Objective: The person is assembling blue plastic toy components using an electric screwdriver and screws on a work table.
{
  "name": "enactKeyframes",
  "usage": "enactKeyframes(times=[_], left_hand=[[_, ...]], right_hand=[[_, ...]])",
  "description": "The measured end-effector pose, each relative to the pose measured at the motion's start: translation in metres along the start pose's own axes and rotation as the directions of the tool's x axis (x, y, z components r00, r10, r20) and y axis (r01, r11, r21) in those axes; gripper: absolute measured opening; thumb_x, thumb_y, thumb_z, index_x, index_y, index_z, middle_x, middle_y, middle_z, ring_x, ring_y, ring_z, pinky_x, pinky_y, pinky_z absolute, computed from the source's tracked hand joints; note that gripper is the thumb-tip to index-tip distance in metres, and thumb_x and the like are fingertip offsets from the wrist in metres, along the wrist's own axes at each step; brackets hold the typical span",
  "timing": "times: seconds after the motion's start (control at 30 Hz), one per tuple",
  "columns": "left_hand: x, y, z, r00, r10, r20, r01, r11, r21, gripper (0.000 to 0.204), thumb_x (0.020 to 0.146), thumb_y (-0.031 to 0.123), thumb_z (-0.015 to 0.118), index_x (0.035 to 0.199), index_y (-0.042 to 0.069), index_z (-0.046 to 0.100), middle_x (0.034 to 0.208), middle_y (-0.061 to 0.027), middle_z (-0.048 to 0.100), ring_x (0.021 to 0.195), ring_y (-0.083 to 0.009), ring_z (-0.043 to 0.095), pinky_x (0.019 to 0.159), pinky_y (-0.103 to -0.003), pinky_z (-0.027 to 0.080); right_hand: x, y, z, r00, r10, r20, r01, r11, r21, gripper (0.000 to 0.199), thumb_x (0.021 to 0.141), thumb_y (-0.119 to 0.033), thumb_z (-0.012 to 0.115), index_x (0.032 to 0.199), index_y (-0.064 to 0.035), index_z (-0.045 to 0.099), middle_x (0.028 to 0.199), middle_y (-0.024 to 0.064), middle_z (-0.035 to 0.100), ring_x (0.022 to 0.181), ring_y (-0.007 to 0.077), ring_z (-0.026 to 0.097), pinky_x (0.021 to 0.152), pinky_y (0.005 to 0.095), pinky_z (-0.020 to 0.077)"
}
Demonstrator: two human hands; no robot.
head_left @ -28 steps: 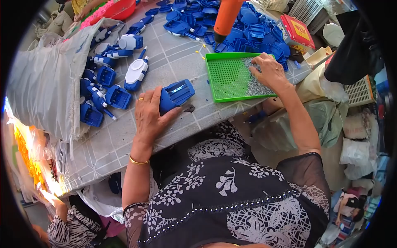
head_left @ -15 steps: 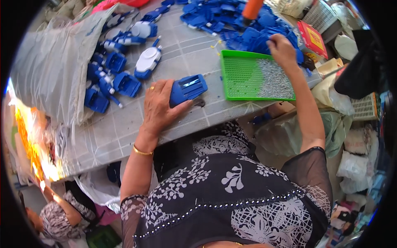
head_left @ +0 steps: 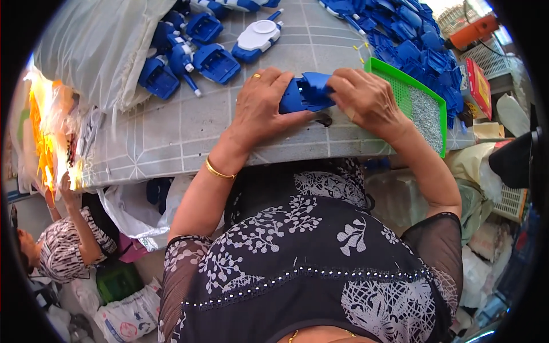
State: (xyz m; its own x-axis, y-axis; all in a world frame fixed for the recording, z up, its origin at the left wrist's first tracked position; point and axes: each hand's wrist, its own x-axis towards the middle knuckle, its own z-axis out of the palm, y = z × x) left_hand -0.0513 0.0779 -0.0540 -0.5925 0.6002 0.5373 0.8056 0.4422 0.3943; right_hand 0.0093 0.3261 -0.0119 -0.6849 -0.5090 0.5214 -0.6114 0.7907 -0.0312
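My left hand (head_left: 260, 106) grips a blue plastic housing (head_left: 290, 98) near the table's front edge, thumb along its near side. From the right, my right hand (head_left: 366, 100) pinches a thin blue plastic cover (head_left: 318, 84), which is tilted against the housing's open top. The fingertips of that hand are slightly blurred, and whether the cover is seated cannot be made out. Just right of my right hand lies a green perforated tray (head_left: 394, 70) holding many small silvery screws or pins (head_left: 426, 117).
Blue housings (head_left: 217, 63) and a white-topped unit (head_left: 258, 35) lie at the left, beside a whitish plastic sheet (head_left: 97, 51). Blue covers (head_left: 409, 48) are heaped behind the tray. An orange tool (head_left: 473, 31) hangs at the right. Another person (head_left: 74, 240) is at the lower left.
My right hand has come from the heap of blue covers to the housing, bringing a cover. My left hand still holds the housing. The whole view has shifted.
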Motion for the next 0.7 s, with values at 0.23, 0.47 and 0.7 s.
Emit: enactKeyframes(times=[0.23,0.47,0.7], left_hand=[[-0.002,-0.004,-0.008,1.0,-0.023,0.015,0.024,0.997,-0.067,0.065,0.069,0.045,0.088,0.114,0.002,0.069,0.107,-0.0158,0.066,0.099,-0.0361,0.064,0.086,-0.045,0.053],[-0.001,-0.006,-0.007,0.998,-0.042,0.043,0.046,0.995,-0.093,0.069,0.069,0.046,0.089,0.118,0.001,0.068,0.109,-0.0163,0.066,0.102,-0.0358,0.064,0.088,-0.045,0.052],[-0.002,-0.007,-0.007,0.998,-0.035,0.051,0.04,0.996,-0.086,0.072,0.07,0.047,0.089,0.121,0.001,0.067,0.111,-0.017,0.065,0.104,-0.0362,0.065,0.089,-0.045,0.053]], right_hand=[[0.006,0.008,0.002,0.971,0.097,0.219,-0.163,0.938,0.307,0.033,0.084,-0.011,0.08,0.112,-0.0092,0.062,0.138,0.0129,0.061,0.12,0.0345,0.062,0.095,0.0442,0.0541],[0.013,0.014,-0.002,0.941,0.153,0.301,-0.28,0.853,0.44,0.043,0.083,-0.014,0.083,0.121,-0.0077,0.062,0.136,0.0133,0.065,0.118,0.0359,0.064,0.099,0.0439,0.0528],[0.008,0.014,0.005,0.963,-0.002,0.27,-0.101,0.925,0.366,0.053,0.081,-0.013,0.083,0.13,-0.0075,0.064,0.141,0.0132,0.063,0.121,0.0365,0.063,0.102,0.0446,0.0516]])
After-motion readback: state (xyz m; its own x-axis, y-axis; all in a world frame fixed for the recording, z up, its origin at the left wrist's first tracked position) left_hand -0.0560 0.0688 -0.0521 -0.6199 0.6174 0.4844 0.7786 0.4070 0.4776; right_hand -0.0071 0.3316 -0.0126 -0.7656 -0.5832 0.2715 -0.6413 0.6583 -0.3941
